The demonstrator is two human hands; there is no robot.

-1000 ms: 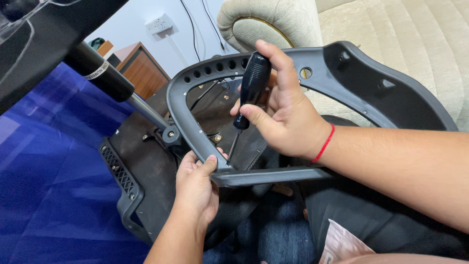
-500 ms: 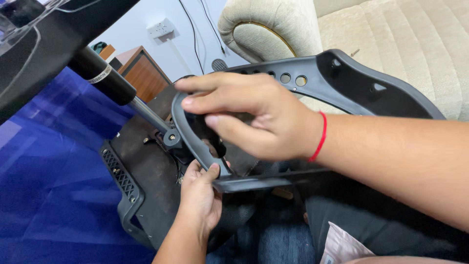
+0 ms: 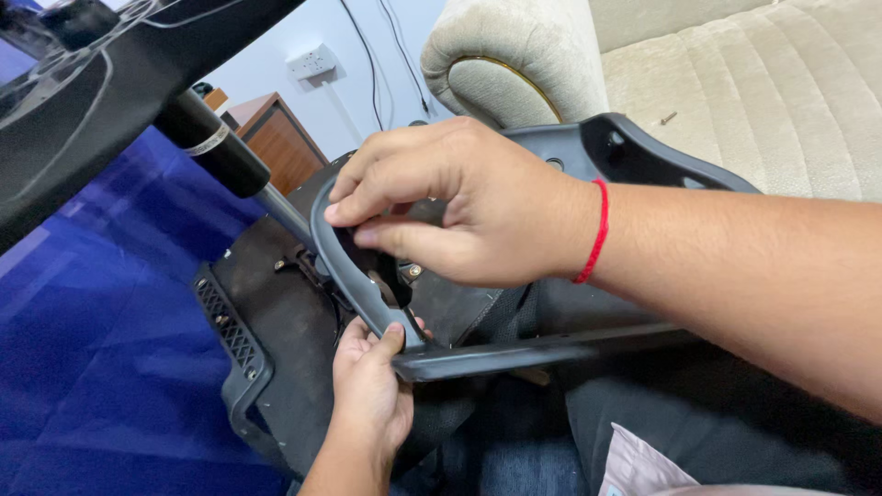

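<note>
Two bare hands work on one dark grey plastic armrest frame [image 3: 363, 276], a curved loop piece lying across the underside of an overturned office chair seat [image 3: 276, 321]. Right hand [image 3: 469, 207], with a red thread bracelet [image 3: 595, 231] at the wrist, reaches in from the right and hangs over the upper curve of the frame; its fingers are curled and pinched together around the black screwdriver handle [image 3: 390, 276], which shows only partly below the fingertips inside the loop of the frame, so the hand is closed on that handle. Left hand [image 3: 372, 386] comes up from the bottom edge of the view; its fingers close around the lower corner of the frame, where the curved side meets the flat bar [image 3: 533, 354] running off to the right, thumb pressed against the outer face. Chair seat: black, rough-surfaced underside, with a ribbed plastic edge trim [image 3: 225, 331] on its left side and small metal fittings near the frame. One chair column [image 3: 216, 147], black with a pale band, slants away to the upper left toward a dark chair base [image 3: 83, 83]. Background items: beige upholstered sofa [image 3: 735, 83] at upper right, blue floor covering [image 3: 83, 367] at left, brown wooden cabinet [image 3: 276, 133], white wall socket [image 3: 310, 62] with cables hanging nearby. One small screw [image 3: 669, 118] lies on the sofa cushion, well apart from both hands.
</note>
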